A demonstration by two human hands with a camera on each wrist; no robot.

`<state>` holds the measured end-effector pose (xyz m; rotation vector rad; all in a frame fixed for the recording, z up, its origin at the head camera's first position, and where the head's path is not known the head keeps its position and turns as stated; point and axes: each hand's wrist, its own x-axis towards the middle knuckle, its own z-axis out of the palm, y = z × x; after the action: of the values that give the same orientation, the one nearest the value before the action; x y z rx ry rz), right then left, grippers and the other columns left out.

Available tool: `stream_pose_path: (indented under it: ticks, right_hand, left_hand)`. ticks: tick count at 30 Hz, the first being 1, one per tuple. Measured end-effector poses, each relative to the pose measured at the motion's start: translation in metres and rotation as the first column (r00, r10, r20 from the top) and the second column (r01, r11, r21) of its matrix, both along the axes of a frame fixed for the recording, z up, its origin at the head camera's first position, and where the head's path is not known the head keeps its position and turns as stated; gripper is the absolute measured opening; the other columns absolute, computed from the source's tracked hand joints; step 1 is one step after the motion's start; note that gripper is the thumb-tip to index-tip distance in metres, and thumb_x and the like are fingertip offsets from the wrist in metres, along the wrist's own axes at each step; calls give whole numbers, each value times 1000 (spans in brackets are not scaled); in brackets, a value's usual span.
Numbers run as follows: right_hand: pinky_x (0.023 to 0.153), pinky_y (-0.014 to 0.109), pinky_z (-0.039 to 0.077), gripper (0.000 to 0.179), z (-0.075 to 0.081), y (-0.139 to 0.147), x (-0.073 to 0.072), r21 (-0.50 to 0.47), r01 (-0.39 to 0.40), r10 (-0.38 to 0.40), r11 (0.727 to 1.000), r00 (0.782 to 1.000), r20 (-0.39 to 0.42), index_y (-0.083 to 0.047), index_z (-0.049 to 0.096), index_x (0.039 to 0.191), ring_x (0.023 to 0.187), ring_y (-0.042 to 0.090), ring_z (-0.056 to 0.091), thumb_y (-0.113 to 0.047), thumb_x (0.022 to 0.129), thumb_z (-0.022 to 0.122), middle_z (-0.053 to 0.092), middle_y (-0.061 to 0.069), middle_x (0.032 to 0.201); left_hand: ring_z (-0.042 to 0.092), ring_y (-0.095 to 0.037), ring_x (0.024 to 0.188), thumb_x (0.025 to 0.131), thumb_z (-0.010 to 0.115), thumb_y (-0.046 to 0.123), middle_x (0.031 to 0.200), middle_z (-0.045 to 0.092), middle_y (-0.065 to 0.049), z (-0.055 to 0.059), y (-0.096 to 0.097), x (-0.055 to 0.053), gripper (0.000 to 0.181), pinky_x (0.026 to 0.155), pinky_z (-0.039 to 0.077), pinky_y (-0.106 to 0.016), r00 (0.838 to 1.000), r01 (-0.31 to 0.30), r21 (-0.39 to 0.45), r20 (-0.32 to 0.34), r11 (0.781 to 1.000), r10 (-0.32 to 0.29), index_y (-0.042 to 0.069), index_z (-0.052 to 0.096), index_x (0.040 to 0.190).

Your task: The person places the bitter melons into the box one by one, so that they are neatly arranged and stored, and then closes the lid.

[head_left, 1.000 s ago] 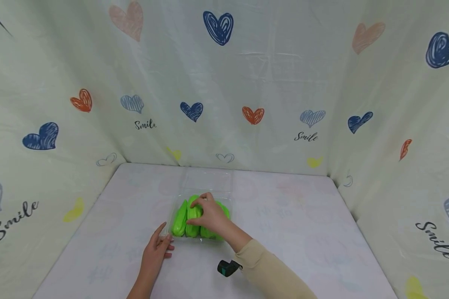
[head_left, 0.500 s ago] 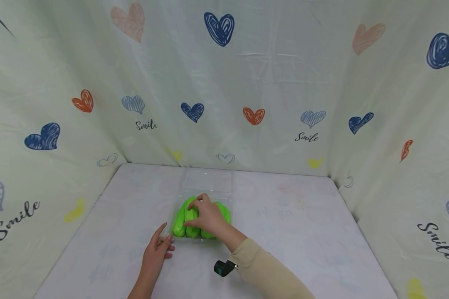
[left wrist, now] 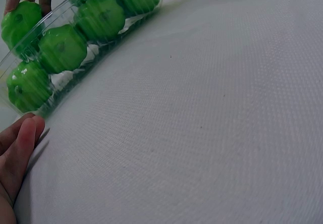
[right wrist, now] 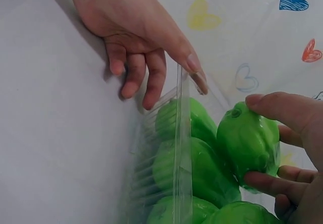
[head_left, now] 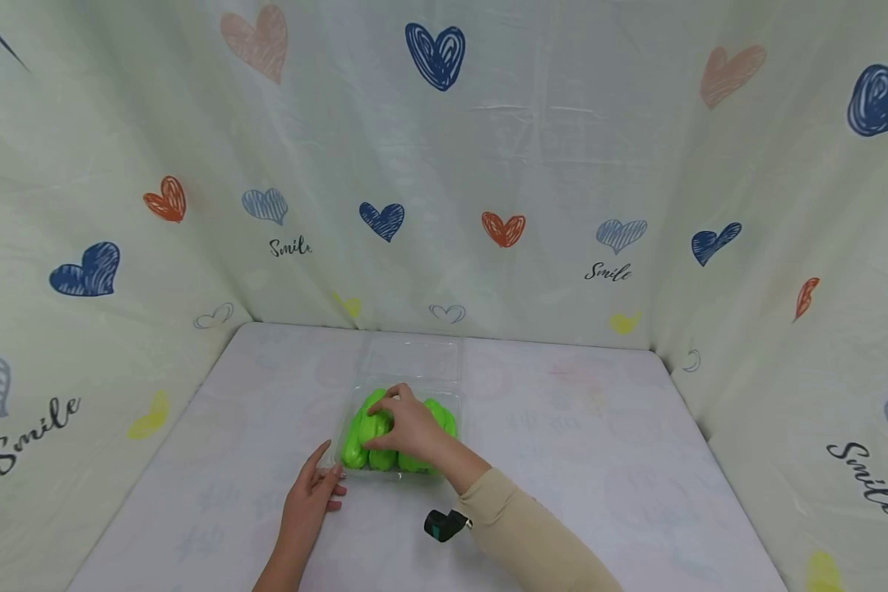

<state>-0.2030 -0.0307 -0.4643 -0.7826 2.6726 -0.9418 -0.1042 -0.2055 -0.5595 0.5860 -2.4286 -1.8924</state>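
A clear plastic box (head_left: 348, 411) holds a row of bright green, glossy, ribbed gourd-like vegetables (left wrist: 63, 48). My right hand (head_left: 409, 426) reaches over the box and grips one more green ribbed gourd (right wrist: 247, 138) between thumb and fingers. In the right wrist view this gourd lies on top of the row, tilted, overlapping the ones below. My left hand (head_left: 309, 496) is at the near left corner of the box, thumb and index fingertip against its wall, the other fingers loosely bent.
The box's clear lid (head_left: 414, 360) lies folded back behind it. A black wrist camera (head_left: 446, 524) hangs under the right sleeve (head_left: 533, 526). White cloth with printed hearts (head_left: 503, 230) encloses the white tabletop (head_left: 577, 460) at the back and sides.
My right hand has shifted slightly left with the gourd, which now overlaps the leftmost gourds. The left hand has stayed at the box corner.
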Motion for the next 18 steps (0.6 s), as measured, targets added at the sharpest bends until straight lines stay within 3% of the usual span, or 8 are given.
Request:
stream_pose_path:
  ticks: [9,18]
  right_hand:
    - [84,27,50,44,0,-2,0,24,-50,50,998,999,4,-20,70,116,103,17,56,-33,76,85,42,6,133]
    - [79,25,50,46,-3,-8,0,40,-34,34,999,999,-12,-19,69,114,96,14,56,-33,74,87,43,5,130]
  left_hand:
    - [64,-18,82,99,57,36,104,64,-10,2,-1,0,61,66,55,-26,1000,-1,-2,11,1000,1,18,33,152]
    - [64,-18,82,100,56,37,103,64,-10,2,0,1,60,66,55,-26,1000,0,-8,17,1000,0,18,33,152]
